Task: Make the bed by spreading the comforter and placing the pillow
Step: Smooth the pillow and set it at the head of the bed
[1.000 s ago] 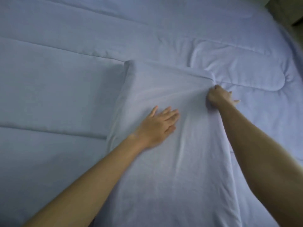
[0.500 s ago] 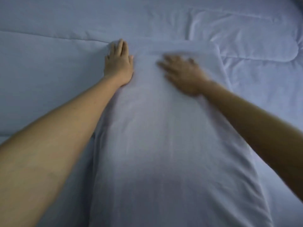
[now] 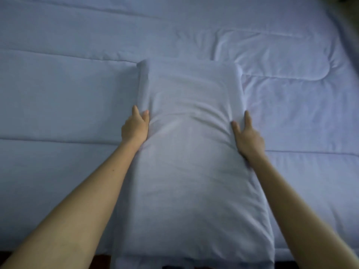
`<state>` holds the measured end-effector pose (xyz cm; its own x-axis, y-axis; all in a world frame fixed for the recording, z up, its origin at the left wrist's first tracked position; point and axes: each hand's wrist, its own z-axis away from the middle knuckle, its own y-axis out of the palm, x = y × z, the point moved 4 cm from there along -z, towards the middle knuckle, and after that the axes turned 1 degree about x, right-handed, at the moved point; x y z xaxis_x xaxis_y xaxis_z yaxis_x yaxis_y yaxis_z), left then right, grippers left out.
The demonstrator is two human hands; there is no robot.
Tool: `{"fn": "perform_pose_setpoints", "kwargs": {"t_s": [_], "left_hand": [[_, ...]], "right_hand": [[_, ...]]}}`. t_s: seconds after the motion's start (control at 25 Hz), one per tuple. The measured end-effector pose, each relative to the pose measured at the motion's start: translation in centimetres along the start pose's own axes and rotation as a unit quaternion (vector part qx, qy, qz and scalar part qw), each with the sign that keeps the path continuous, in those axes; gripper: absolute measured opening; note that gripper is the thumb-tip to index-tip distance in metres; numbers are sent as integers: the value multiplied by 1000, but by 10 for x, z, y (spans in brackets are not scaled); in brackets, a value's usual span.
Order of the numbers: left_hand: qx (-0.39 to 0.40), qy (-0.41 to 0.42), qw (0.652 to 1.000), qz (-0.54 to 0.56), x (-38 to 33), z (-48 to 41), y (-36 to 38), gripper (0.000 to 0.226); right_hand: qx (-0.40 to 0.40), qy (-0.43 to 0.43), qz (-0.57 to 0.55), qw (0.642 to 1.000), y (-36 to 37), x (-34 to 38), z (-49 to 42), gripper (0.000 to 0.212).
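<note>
Pressing in from both sides, the 2 hands bracket a pale blue pillow (image 3: 192, 171) that lies on top of the comforter (image 3: 62, 98). The pillow sits lengthwise, its near short end reaching the near edge of the bed and its far end pointing toward the middle of the cover.

The left hand (image 3: 135, 129) rests against the pillow's left long side, partway along. Its fingers (image 3: 135, 113) run straight beside the edge and its thumb lies on the top face. The right hand (image 3: 248, 138) mirrors it on the right long side, index finger straight beside the edge and thumb laid on top. Neither hand is curled around the fabric. Both are flat and pushing, well apart, with the pillow's whole width between them. The lower fingers of each hand are hidden against the pillow's side. Shallow creases cross the pillow's top from 1 hand to the other.

The left forearm (image 3: 87, 200) and right forearm (image 3: 303, 206) come in bare from the bottom corners.

The comforter is spread flat under everything, the same pale blue. Stitched seams run across it from left to right, and a rounded stitched corner sits to the right of the pillow's far end. Small wrinkles fan out in the cover just beyond the pillow's far right corner.
</note>
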<state>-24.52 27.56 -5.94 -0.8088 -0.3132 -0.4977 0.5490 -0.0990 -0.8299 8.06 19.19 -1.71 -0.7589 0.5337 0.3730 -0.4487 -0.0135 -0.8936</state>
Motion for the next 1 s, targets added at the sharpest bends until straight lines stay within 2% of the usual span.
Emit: {"fn": "perform_pose_setpoints", "kwargs": {"t_s": [0.24,0.36,0.44,0.48,0.52,0.56,0.6,0.64,0.72,0.76,0.8,0.84,0.92,1.0], "left_hand": [[-16,-67,997,23,52,138,0,59],[-10,-101,994,29,88,194,5,57],[-8,-142,989,39,108,217,2,57],[-35,-142,989,32,111,225,-2,51],[-85,-109,990,18,107,230,-9,42],[-140,-43,989,4,94,233,-14,37],[-177,41,983,-7,72,236,-17,39],[-189,124,974,-18,46,238,-14,42],[-141,235,960,-48,3,245,10,47],[-89,251,960,-85,-7,250,26,55],[-45,240,962,-124,-3,255,43,61],[-12,216,964,-153,9,260,50,62],[-40,175,967,-183,43,264,49,61],[-73,83,981,-162,70,261,38,64]], "right_hand": [[5,-11,-76,997,11,-78,141,60],[72,-3,-145,987,20,-120,193,52],[106,32,-163,980,18,-143,194,51],[92,61,-168,980,12,-148,189,51],[48,73,-159,983,5,-147,182,53],[-7,56,-135,989,-2,-135,176,55],[-49,-2,-101,994,-7,-112,174,56],[-66,-96,-58,992,-5,-83,178,56],[1,-294,68,953,18,-34,199,55],[43,-363,140,920,34,-28,213,54],[74,-399,186,895,46,-34,221,54],[105,-407,202,885,44,-44,218,55],[67,-382,212,897,26,-68,191,54],[15,-272,171,947,2,-89,148,54]]}}
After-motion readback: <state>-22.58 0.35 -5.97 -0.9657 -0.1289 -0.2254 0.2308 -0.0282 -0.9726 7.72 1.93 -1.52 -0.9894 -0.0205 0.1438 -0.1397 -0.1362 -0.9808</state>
